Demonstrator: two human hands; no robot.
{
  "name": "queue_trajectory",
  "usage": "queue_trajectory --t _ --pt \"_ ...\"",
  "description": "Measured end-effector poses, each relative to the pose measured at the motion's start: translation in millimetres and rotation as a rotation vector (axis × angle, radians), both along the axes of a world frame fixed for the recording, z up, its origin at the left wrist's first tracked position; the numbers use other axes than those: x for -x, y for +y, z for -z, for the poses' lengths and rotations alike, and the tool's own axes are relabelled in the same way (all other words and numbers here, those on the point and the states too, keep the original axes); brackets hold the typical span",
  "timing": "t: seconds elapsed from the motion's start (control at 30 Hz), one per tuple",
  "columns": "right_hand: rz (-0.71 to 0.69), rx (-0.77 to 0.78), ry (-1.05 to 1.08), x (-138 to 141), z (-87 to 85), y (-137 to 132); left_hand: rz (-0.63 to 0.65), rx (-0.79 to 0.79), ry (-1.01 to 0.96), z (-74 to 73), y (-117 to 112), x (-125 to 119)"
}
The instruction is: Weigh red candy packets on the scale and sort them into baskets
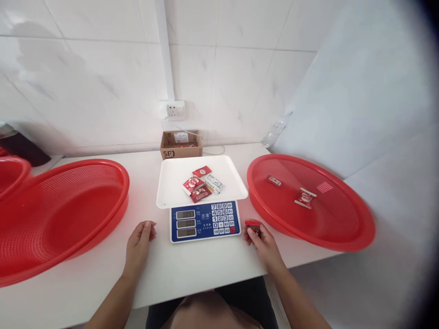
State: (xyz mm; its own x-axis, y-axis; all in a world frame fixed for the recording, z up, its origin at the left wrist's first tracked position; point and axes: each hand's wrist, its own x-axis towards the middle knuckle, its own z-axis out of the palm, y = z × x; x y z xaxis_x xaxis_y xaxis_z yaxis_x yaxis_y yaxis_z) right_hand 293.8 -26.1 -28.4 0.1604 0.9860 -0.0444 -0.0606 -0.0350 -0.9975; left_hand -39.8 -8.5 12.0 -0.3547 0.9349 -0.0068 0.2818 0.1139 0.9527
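Observation:
A blue electronic scale [205, 220] stands on the white table, its white pan [171, 183] carrying several small snack packets [200, 183], red and white. My right hand [261, 243] rests just right of the scale, fingers closed on a small red packet [253, 224]. My left hand [140, 238] lies on the table left of the scale, fingers curled loosely, holding nothing I can see. Right of the scale a red mesh basket [343, 228] holds two packets [304, 198].
A large red mesh basket [58, 214] sits at the left, with another red basket's rim [12, 173] behind it. A small cardboard box [181, 144] stands against the tiled wall under a socket [175, 110]. A white panel leans at the right.

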Motion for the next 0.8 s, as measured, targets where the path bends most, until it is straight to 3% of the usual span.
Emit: queue_trajectory --t 0.33,0.8 --pt "-0.018 -0.004 -0.048 2 -7.8 3 0.073 0.053 0.138 1.9 3 -3" --pt "-0.170 0.049 0.000 -3 -15.3 6 0.070 0.123 0.249 3.8 11 -6"
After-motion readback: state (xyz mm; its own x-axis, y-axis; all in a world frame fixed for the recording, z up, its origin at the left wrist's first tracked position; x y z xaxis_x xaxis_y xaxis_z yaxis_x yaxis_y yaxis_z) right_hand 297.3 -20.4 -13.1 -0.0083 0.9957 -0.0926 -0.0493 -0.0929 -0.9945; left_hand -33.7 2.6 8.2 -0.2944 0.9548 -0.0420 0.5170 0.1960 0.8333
